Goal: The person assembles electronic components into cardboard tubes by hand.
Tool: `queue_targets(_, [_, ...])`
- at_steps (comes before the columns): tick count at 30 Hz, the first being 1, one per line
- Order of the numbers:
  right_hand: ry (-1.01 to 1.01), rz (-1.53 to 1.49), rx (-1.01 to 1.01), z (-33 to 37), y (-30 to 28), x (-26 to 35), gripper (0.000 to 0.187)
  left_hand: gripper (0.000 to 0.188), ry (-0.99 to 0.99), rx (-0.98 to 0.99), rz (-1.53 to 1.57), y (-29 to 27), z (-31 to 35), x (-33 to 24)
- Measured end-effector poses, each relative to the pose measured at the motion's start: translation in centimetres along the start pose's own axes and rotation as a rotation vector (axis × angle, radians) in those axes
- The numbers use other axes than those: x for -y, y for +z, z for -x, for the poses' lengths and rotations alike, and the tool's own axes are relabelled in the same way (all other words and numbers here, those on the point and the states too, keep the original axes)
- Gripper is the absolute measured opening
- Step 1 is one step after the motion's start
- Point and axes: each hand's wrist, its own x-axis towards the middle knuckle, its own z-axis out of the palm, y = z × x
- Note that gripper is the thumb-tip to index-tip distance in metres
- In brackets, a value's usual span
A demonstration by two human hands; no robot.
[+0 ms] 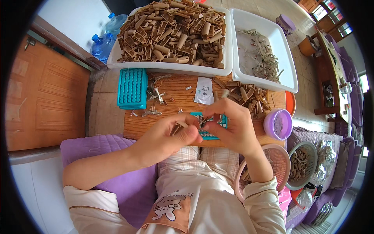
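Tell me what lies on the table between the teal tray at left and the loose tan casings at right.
In the head view: tangled wiry pieces, a small white piece, then a white paper slip.

A panelled orange-brown wooden door stands on the left, its metal handle near the upper corner. Beyond its frame, two blue water jugs, a nearer jug and a paler jug, stand close together beside a white wall. A quilted purple seat cover spreads at lower left, with tiled floor ahead of it. Far right, a purple-topped stool stands apart from an orange-brown bucket, which is beside a long wooden side table. Nearer, crumpled clear plastic bags lie on a purple quilted sofa.
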Motion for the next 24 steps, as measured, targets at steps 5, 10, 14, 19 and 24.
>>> queue_targets(5, [-0.281, 0.339, -0.132, 1.3, 1.2, 0.8, 0.027, 0.03, 0.317, -0.168, -0.551, 0.2, 0.0, 0.5])
queue_targets(10, [-0.291, 0.396, -0.198, 2.3, 1.9, 1.8, 0.03, 0.024, 0.287, -0.205, -0.66, 0.6, 0.5, 0.1])
queue_targets(14, [-0.162, 0.222, -0.163, 2.7, 1.8, 2.1, 0.03, 0.025, 0.371, -0.223, -0.584, 0.8, 0.8, 0.5])
queue_targets(19, [-0.099, 0.049, -0.245, 3.3, 2.5, 2.0, 0.028, 0.035, 0.361, -0.026, -0.218, -0.4, 1.3, 0.0])
queue_targets(24, [0.023, -0.135, -0.496, 3.4, 4.4, 2.8, 0.026, 0.036, 0.375, -0.079, -0.065, 0.7, 0.6, 0.6])
